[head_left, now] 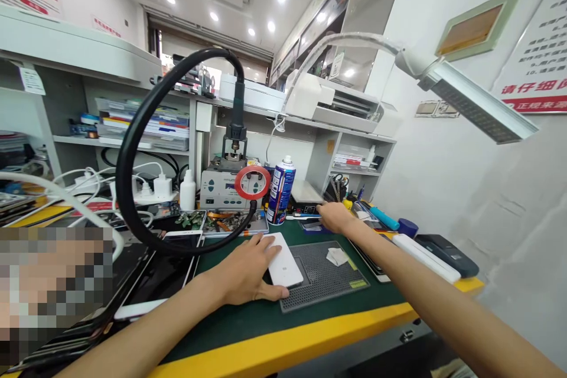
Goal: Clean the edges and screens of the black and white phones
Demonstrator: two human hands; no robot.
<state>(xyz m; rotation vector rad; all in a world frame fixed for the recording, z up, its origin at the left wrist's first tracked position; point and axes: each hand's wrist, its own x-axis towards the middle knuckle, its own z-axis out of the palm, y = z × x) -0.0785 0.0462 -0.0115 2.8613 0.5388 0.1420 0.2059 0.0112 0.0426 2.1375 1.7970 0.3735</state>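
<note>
My left hand rests on the green mat with its fingers spread around the left side of a white phone, touching its top and lower edge. The phone lies back side up, partly over a grey perforated mat. A crumpled white wipe sits on that mat. Reaching away to the back right, my right hand is at the front of a small flat-topped box. Its fingers are bent together near the box's corner; what they hold, if anything, is too small to make out.
Behind the phone stand a blue spray can, a parts tray and a grey station. A black hose loops at the left. Phones, a blue roll and a black case lie right.
</note>
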